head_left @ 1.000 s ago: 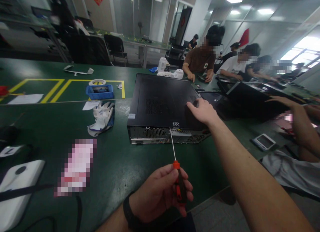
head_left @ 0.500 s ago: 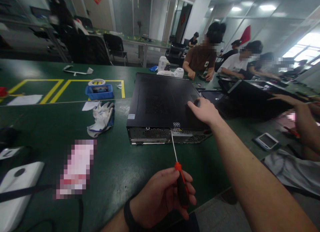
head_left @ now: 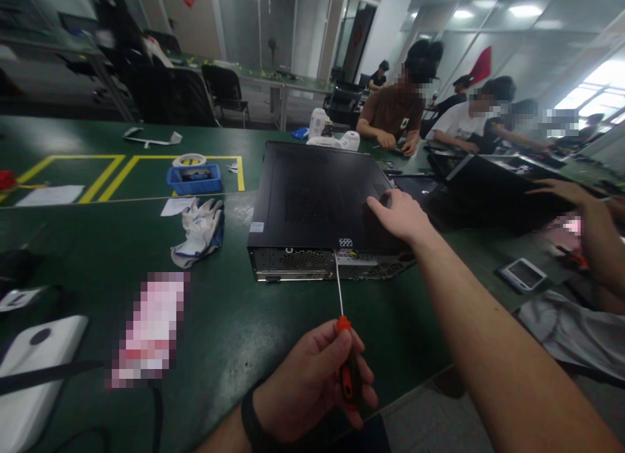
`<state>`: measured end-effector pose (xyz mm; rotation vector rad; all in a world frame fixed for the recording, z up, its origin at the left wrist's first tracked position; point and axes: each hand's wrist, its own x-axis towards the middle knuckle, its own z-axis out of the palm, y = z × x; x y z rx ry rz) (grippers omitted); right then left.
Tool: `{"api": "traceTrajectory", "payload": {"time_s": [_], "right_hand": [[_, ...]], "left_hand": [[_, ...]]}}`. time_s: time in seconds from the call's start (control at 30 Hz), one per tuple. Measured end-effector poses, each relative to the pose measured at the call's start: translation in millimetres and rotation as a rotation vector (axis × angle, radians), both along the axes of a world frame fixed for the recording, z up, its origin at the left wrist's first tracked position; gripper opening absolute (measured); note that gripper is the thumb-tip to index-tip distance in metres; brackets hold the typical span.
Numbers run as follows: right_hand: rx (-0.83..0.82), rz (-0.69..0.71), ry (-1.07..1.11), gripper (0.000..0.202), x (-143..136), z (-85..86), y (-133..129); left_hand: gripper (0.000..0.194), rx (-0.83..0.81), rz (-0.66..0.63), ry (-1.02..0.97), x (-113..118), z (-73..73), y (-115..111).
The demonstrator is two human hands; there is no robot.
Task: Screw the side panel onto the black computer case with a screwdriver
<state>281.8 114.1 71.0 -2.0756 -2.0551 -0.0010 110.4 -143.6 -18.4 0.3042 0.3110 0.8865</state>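
A black computer case (head_left: 322, 192) lies flat on the green table, its metal rear panel facing me. My left hand (head_left: 319, 375), with a black band on the wrist, grips the red and black handle of a screwdriver (head_left: 349, 368). The screwdriver's tip meets the upper edge of the rear panel near the middle. My right hand (head_left: 403, 215) rests on the right part of the case's top, fingers spread and holding nothing; part of its fingertips is hard to see.
White and blue gloves (head_left: 199, 232) and a blue bin (head_left: 194, 178) sit left of the case. Nearer are a blurred pink item (head_left: 151, 329) and a white device (head_left: 41, 375). Another person's hand (head_left: 561, 189) touches a black case (head_left: 517, 186) at right.
The screwdriver handle has turned in my left hand and shifted slightly left, with the fingers repositioned around it. My right hand and the case have stayed in place.
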Motion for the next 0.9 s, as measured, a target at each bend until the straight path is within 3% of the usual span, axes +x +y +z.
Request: {"api": "traceTrajectory", "payload": {"time_s": [0.1,0.37,0.63,0.8,0.9], "right_hand": [[0.007,0.010,0.006,0.074,0.9,-1.5,0.7],[0.030,0.039,-0.011,0.078,6.0,-8.0,6.7],[0.028,0.041,0.002,0.079,6.4,-8.1,6.0],[0.031,0.048,0.001,0.077,6.4,-8.2,5.5],[0.038,0.050,0.014,0.077,6.4,-7.8,4.4]], "left_hand": [[0.037,-0.031,-0.021,-0.024,-3.1,3.2,1.0],[0.014,0.029,-0.018,-0.042,-0.7,1.1,-0.2],[0.018,0.001,-0.024,0.010,-0.2,0.8,-1.6],[0.031,-0.023,-0.033,-0.013,-4.2,6.7,0.8],[0.024,-0.008,-0.046,-0.023,-4.5,7.8,0.9]]}}
